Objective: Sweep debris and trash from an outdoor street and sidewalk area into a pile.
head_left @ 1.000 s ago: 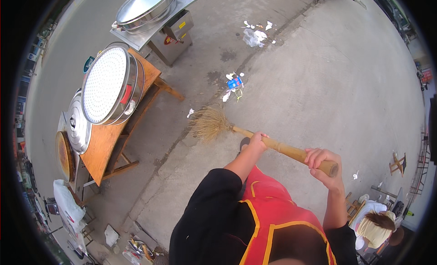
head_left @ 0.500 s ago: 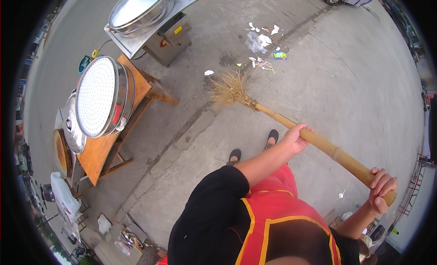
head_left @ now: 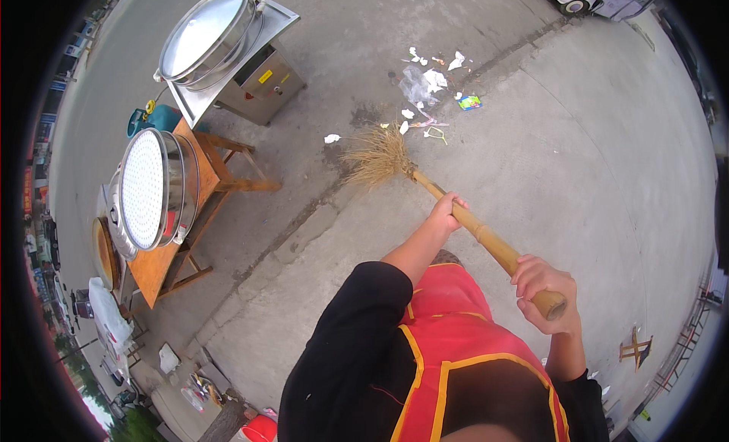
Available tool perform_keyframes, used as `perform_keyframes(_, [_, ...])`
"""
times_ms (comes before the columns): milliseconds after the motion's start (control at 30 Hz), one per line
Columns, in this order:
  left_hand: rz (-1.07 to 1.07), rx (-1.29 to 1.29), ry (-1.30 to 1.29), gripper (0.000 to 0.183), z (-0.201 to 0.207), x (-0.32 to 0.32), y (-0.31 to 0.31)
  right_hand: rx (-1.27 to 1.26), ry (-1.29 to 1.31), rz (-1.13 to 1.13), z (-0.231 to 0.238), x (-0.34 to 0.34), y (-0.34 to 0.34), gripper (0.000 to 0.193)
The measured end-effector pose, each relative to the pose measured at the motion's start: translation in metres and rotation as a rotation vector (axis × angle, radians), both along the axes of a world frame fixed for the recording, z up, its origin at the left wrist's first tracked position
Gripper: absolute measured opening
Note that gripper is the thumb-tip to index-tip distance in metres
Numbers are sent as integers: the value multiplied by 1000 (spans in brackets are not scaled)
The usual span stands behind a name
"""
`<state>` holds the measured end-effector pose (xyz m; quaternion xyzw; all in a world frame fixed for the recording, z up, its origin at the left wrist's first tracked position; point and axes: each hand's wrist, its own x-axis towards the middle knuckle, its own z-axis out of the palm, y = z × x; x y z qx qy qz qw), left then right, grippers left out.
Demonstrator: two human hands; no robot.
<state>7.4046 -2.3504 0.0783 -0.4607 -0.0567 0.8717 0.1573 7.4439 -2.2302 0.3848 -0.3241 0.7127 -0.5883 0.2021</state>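
A broom with a thick bamboo handle and a straw head slants across the pavement ahead of me. My left hand is wrapped round the handle partway down, nearer the bristles. Close to the handle's thick top end, my right hand grips it with curled fingers. The spread straw bristles rest on the concrete beside a heap of litter: a clear plastic bag, white crumpled paper, a green and yellow wrapper and thin strips. One white scrap lies just left of the bristles.
To the left stands a wooden table with metal steamer trays. Beyond it are a steel cooker with a round pan and a teal gas cylinder. A light-coloured vehicle is at the far right; a small wooden stool sits at right.
Both hands have shifted left with the broom, and my right hand has come up and closer to my body. The bristles remain near the litter; some strips lie differently.
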Motion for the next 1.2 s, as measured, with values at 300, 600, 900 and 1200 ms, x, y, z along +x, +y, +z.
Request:
perform_keyframes(300, [-72,195,140,9,169,-65,82,-316,46,-39,81,-80,145,15])
perform_keyframes(600, [302,-189,-199,11,-6,-54,-75,-171,-192,261,-50,-136,-6,12])
perform_keyframes(900, [-55,35,59,8,32,-162,21,-78,-62,-20,10,-184,58,15])
perform_keyframes(1200, [-450,273,432,17,172,-203,101,-389,56,-644,81,-154,193,27])
